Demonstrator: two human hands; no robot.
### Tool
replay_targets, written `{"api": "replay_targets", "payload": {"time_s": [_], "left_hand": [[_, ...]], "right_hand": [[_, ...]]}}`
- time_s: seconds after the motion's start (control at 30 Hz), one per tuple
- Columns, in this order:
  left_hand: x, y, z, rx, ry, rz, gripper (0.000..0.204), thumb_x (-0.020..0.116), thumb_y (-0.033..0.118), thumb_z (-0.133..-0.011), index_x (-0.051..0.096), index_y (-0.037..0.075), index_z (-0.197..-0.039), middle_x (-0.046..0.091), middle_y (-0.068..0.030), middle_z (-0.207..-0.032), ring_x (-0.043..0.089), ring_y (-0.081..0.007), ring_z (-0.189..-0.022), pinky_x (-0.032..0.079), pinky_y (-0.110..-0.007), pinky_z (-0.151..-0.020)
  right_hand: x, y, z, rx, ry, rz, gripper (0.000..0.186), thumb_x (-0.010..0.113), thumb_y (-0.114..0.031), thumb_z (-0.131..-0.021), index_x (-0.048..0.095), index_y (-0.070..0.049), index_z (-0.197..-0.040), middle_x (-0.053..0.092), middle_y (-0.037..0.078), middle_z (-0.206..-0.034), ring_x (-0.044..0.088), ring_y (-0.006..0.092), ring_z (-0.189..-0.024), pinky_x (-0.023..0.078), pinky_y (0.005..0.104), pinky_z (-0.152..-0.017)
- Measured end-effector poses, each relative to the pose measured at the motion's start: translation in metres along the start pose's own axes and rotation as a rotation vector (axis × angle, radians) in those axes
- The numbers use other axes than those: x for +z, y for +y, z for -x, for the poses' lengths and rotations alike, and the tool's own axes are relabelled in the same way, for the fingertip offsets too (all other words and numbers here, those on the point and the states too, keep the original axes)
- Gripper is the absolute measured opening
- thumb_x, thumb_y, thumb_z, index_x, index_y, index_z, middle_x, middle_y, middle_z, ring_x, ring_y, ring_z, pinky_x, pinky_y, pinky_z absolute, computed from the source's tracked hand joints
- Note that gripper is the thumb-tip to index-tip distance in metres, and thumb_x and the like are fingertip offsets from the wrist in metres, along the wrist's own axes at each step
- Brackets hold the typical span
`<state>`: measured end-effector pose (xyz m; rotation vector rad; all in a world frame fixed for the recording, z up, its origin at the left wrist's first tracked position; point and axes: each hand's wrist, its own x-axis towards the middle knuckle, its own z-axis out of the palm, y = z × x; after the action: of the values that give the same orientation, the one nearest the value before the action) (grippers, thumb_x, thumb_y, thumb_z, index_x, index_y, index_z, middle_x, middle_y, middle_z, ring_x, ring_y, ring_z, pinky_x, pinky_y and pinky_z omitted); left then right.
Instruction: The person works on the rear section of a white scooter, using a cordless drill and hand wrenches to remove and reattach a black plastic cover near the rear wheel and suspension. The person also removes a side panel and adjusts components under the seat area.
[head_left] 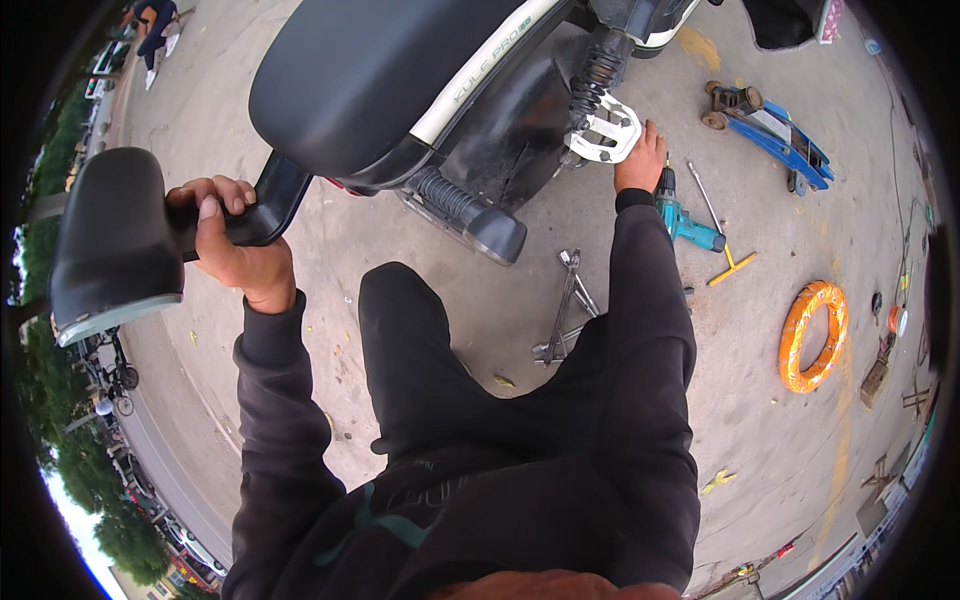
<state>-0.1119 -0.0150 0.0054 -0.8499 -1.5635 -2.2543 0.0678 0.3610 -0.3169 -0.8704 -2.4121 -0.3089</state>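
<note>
A black-and-white electric scooter with a black seat (350, 75) stands in front of me, its rear toward me. My left hand (240, 235) is wrapped around the black support arm (280, 200) of its padded backrest (110, 235). Low on the scooter's right side, my right hand (638, 165) reaches beside the white metal footrest (608, 132), which covers part of it. Some fingers point forward; whatever they touch is hidden. Just right of that wrist lies a teal cordless drill (685, 222). Above the footrest sits a black coil-spring shock absorber (597, 75).
Several metal wrenches (565, 305) lie on the concrete between my legs and the scooter. To the right are a yellow-handled T-wrench (730, 265), a blue floor jack (775, 135) and an orange-wrapped tyre (812, 337). A person (155, 30) is at the far left.
</note>
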Motion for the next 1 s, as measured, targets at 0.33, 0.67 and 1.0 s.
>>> {"api": "replay_targets", "payload": {"time_s": [0.33,0.67,1.0], "left_hand": [[0.009,-0.001,-0.001,0.030,0.021,-0.131,0.016,0.051,0.005,-0.086,0.045,0.007,-0.101,0.046,-0.0053,-0.082,0.045,-0.0140,-0.069,0.042,-0.032,-0.067],[0.016,-0.008,0.002,0.002,0.069,-0.143,0.006,0.049,-0.001,-0.087,0.052,-0.003,-0.092,0.050,-0.0058,-0.075,0.047,-0.0137,-0.066,0.043,-0.029,-0.063],[0.009,-0.001,0.000,0.033,-0.013,-0.132,0.015,0.052,0.004,-0.085,0.047,0.007,-0.099,0.048,-0.0061,-0.081,0.046,-0.0148,-0.068,0.043,-0.032,-0.066]], "right_hand": [[-0.114,0.009,0.051,0.288,-1.162,-0.803,0.024,0.054,-0.021,-0.096,0.066,0.000,-0.098,0.066,0.014,-0.076,0.067,0.0260,-0.066,0.052,0.0418,-0.057],[-0.108,-0.019,0.008,0.516,-1.381,-1.111,0.021,0.053,-0.007,-0.091,0.064,0.008,-0.081,0.064,0.009,-0.066,0.065,0.0200,-0.054,0.052,0.0382,-0.047],[-0.058,-0.129,0.106,0.475,-0.913,-0.444,0.028,0.057,-0.019,-0.091,0.063,0.004,-0.106,0.071,0.020,-0.101,0.070,0.0364,-0.093,0.057,0.0431,-0.078]]}}
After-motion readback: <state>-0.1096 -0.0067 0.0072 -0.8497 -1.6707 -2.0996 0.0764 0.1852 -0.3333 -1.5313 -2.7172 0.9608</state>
